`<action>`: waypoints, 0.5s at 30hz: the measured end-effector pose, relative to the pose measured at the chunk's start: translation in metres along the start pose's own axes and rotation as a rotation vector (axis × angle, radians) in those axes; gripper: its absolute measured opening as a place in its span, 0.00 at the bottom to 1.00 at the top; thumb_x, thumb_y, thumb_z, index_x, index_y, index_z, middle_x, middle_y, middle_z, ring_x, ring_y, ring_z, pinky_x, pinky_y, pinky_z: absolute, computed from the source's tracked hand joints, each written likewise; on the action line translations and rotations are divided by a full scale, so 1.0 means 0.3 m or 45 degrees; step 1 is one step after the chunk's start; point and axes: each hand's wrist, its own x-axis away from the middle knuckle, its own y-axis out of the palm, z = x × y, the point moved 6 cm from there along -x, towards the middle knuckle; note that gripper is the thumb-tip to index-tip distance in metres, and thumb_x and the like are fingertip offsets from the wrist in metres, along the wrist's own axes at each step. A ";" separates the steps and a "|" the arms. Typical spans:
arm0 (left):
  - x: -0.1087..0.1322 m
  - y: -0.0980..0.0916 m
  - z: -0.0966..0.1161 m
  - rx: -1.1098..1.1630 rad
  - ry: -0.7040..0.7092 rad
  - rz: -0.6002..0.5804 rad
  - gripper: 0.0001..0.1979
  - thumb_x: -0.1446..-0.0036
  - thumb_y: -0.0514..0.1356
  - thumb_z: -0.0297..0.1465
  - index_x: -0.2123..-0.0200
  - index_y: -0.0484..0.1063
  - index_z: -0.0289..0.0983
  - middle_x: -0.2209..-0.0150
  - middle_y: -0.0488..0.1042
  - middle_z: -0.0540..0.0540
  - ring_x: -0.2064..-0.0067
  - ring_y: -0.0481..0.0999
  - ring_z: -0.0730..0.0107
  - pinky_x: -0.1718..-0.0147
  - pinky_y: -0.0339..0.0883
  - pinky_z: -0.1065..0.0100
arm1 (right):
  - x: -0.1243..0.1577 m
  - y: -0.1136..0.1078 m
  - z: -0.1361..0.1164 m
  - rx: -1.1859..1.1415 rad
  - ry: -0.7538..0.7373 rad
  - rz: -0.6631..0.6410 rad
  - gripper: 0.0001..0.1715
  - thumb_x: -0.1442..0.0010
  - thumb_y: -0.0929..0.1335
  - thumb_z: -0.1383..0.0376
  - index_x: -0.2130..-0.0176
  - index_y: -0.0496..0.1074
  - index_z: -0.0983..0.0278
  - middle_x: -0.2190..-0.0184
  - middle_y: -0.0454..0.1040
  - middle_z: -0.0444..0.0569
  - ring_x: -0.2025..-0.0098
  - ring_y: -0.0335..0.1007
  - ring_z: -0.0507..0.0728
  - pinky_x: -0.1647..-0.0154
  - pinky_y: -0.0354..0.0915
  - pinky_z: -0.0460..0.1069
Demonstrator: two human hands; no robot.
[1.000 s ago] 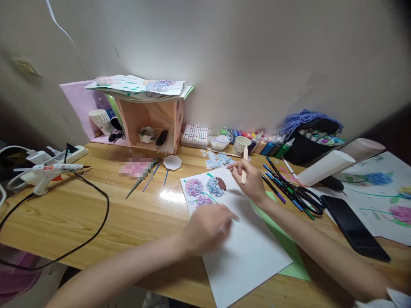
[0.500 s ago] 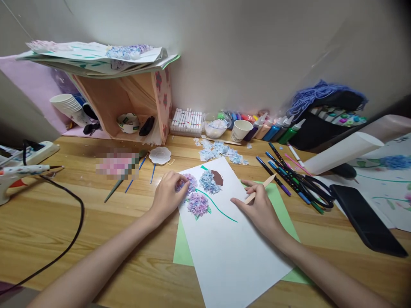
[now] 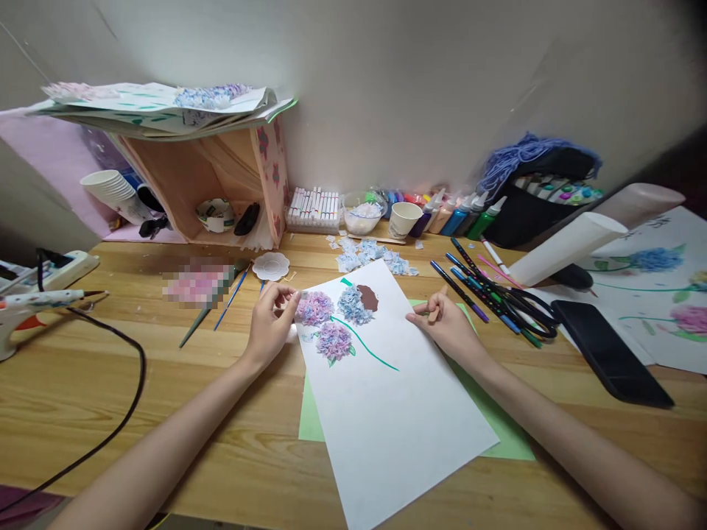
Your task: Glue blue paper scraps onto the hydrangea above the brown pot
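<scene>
A white sheet (image 3: 387, 412) lies on the wooden desk over a green sheet (image 3: 500, 423). It carries three paper-scrap flowers, pink (image 3: 314, 308), purple (image 3: 333, 340) and blue (image 3: 352, 304), a brown patch (image 3: 367, 297) and a green stem line. My left hand (image 3: 269, 326) pinches the sheet's left edge beside the pink flower. My right hand (image 3: 446, 324) rests on the sheet's right edge, fingers closed round a small wooden stick (image 3: 436, 309).
Loose blue paper scraps (image 3: 371, 256) lie beyond the sheet. Markers and scissors (image 3: 497, 302) lie right, then a black phone (image 3: 610, 350) and a paper roll (image 3: 566, 249). A glue gun (image 3: 33, 305) with its black cord sits left. A wooden box (image 3: 221, 184), paint bottles and cups line the wall.
My left hand went from the sheet's middle to its left edge beside the pink flower. My right hand came down to the right edge, the stick now tucked low. The view shifted.
</scene>
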 end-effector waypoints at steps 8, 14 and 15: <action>0.024 0.004 0.022 0.118 -0.062 -0.099 0.09 0.44 0.58 0.38 0.70 0.69 0.39 0.70 0.67 0.50 0.67 0.66 0.71 0.69 0.62 0.71 | -0.058 -0.042 -0.011 -0.062 -0.106 -0.284 0.27 0.56 0.74 0.55 0.75 0.52 0.59 0.71 0.76 0.48 0.68 0.73 0.58 0.68 0.66 0.52; 0.042 0.063 0.083 -0.048 0.089 -0.278 0.08 0.43 0.58 0.36 0.72 0.70 0.39 0.70 0.69 0.50 0.64 0.67 0.67 0.62 0.60 0.66 | -0.068 0.025 -0.064 -0.025 -0.218 -0.578 0.26 0.52 0.71 0.55 0.75 0.50 0.59 0.69 0.76 0.47 0.67 0.72 0.56 0.67 0.66 0.51; 0.037 0.074 0.094 -0.073 0.115 -0.306 0.09 0.43 0.58 0.36 0.72 0.70 0.39 0.70 0.69 0.50 0.63 0.67 0.67 0.61 0.59 0.66 | -0.076 0.033 -0.073 0.006 -0.244 -0.617 0.25 0.51 0.71 0.55 0.75 0.50 0.59 0.69 0.76 0.48 0.67 0.72 0.57 0.66 0.66 0.52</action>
